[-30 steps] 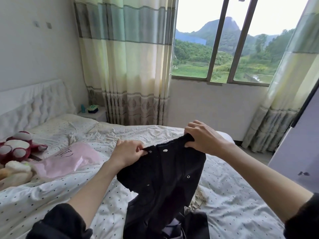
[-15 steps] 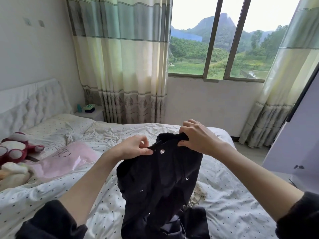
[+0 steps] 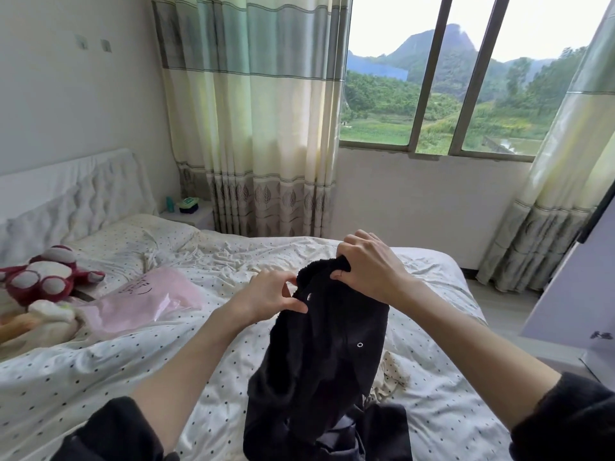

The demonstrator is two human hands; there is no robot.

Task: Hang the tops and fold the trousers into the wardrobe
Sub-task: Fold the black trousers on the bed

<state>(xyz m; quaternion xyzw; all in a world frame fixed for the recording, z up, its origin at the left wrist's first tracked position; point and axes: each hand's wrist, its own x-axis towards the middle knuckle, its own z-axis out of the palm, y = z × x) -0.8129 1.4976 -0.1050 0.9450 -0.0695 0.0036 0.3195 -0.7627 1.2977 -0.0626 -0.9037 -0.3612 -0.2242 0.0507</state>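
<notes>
A black fleecy garment with metal snap buttons (image 3: pixel 326 354) hangs in front of me above the bed. My right hand (image 3: pixel 369 267) grips its bunched top edge from above, fingers curled round the fabric. My left hand (image 3: pixel 273 294) pinches the garment's left edge beside a snap, thumb and fingertips together. The lower part of the garment drapes down onto more dark clothing (image 3: pixel 382 430) lying at the bed's near edge. A lilac wardrobe door (image 3: pixel 572 294) stands open at the right.
The bed (image 3: pixel 100 371) has a white dotted sheet. On its left lie a red plush toy (image 3: pixel 46 277) and a pink plastic bag (image 3: pixel 146 301). A small nightstand (image 3: pixel 189 211) sits by the headboard. Curtains and a window fill the far wall.
My hands have drawn closer together, bunching the garment's top edge. My left hand shifted right along the edge to a pinch near the snap. The view tilted slightly.
</notes>
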